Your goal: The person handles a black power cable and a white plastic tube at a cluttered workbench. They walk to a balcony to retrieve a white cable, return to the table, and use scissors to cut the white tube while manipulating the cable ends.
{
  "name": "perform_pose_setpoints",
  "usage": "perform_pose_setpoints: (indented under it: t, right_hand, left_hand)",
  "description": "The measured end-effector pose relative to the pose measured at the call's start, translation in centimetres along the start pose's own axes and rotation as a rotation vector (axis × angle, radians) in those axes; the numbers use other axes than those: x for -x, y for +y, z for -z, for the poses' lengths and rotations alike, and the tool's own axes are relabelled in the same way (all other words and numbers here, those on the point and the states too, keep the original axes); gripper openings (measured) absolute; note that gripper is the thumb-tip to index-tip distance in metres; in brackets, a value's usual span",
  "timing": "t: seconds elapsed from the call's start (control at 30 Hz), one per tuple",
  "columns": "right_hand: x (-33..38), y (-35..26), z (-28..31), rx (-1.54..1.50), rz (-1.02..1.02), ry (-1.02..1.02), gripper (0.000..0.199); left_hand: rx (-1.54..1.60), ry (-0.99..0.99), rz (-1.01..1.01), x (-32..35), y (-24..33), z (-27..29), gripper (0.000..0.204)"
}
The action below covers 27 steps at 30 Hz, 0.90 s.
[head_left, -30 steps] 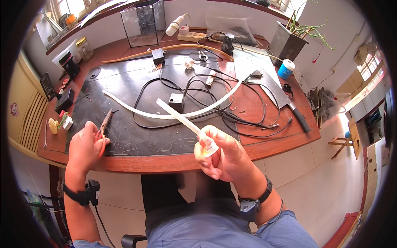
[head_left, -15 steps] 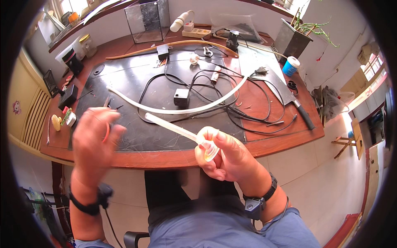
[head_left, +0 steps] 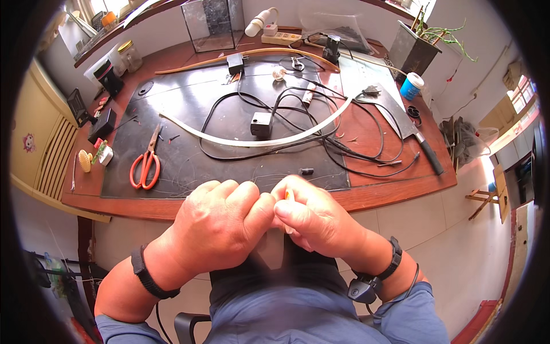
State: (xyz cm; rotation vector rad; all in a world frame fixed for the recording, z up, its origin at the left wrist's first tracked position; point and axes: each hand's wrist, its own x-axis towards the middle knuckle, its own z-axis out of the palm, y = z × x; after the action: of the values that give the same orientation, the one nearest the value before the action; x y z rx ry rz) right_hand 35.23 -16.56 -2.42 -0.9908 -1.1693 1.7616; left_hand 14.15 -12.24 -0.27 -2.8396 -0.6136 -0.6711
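Observation:
My left hand is a closed fist in front of the table's near edge, knuckles up, and whatever lies inside it is hidden. Touching it, my right hand pinches a short clear plastic tube, of which only a pale bit shows between thumb and fingers. Scissors with red handles lie partly spread on the dark mat, beyond the left hand. A longer translucent hose curves across the mat. Just beyond my right hand rests a small black cylinder.
A small black pump-like cube sits among tangled black cables. On the right lie a cleaver and a blue cup. A glass tank and a potted plant stand at the back.
My left hand has come away from over the scissors and moved right to meet my right hand. The tube's long end no longer shows.

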Motion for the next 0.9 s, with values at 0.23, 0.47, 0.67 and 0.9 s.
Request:
perform_pose_setpoints:
  t: [0.23,0.47,0.67,0.9]
  right_hand:
    - [-0.5,2.0,-0.1,0.185,0.307,0.193,0.036]
    - [0.3,-0.7,0.9,0.485,0.346,0.102,0.031]
    - [0.2,-1.9,1.5,0.702,0.523,0.038,0.041]
    - [0.1,-1.3,2.2,0.833,0.785,-0.026,0.045]
  left_hand:
    - [0.143,0.055,0.061,-0.5,0.2,0.0,0.014]
    - [0.483,0.05,0.201,-0.6,0.8,0.1,0.016]
    - [0.932,-0.032,0.314,0.1,0.8,-0.1,0.01]
    - [1.601,-0.337,0.581,1.1,1.0,-0.1,0.02]
